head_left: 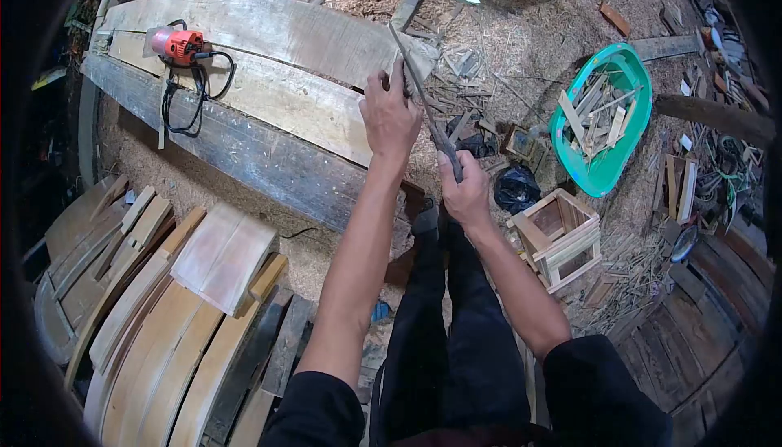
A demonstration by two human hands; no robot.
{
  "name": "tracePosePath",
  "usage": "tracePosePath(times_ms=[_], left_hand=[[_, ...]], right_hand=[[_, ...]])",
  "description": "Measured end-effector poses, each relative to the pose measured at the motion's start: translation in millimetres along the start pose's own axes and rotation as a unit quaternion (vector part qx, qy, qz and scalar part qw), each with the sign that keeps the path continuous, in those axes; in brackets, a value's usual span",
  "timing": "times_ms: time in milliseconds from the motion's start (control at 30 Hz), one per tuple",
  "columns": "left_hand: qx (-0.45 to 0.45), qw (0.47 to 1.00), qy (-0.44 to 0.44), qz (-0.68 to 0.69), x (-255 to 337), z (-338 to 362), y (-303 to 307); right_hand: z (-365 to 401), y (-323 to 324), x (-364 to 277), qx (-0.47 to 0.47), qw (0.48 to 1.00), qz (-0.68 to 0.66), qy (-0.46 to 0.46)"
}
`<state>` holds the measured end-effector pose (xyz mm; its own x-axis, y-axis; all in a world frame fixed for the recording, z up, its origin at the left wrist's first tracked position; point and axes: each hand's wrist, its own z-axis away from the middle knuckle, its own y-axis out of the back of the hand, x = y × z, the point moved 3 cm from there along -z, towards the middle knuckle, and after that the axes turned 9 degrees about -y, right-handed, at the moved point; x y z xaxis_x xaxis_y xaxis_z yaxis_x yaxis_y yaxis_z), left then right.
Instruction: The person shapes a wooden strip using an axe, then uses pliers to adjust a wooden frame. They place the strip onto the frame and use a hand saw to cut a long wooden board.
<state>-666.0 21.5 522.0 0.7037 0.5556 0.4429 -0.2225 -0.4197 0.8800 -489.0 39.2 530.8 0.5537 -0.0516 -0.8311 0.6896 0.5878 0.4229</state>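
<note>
My right hand is wrapped round the dark grip of a long, narrow-bladed tool, which slants up and left past the plank ends. Whether it is a saw or a long knife I cannot tell. My left hand lies on the end of the wooden planks, its index finger stretched forward close beside the blade and the other fingers lower on the wood. Farther left on these planks sits a red power tool with its black cord looped over the edge.
A green tub of wood offcuts stands at the right, near a small wooden frame box and a black plastic bag. Curved boards are stacked at lower left. Sawdust and scraps cover the floor.
</note>
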Motion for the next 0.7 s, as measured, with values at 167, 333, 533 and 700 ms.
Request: tracePosePath(times_ms=[167,333,533,700], left_hand=[[-0.003,1.000,0.004,0.005,1,-2,0],[-0.006,1.000,0.001,0.007,2,-4,1],[-0.018,1.000,0.010,0.007,0,-1,-2],[0.000,1.000,-0.002,-0.003,0,-1,-1]], right_hand=[[-3,3,-18,0.017,1.000,0.017,-0.004],[6,6,-22,-0.014,0.999,0.003,-0.052],[2,-1,-20,0.006,1.000,0.027,-0.006],[12,-5,-19,-0.005,0.998,0.018,-0.053]])
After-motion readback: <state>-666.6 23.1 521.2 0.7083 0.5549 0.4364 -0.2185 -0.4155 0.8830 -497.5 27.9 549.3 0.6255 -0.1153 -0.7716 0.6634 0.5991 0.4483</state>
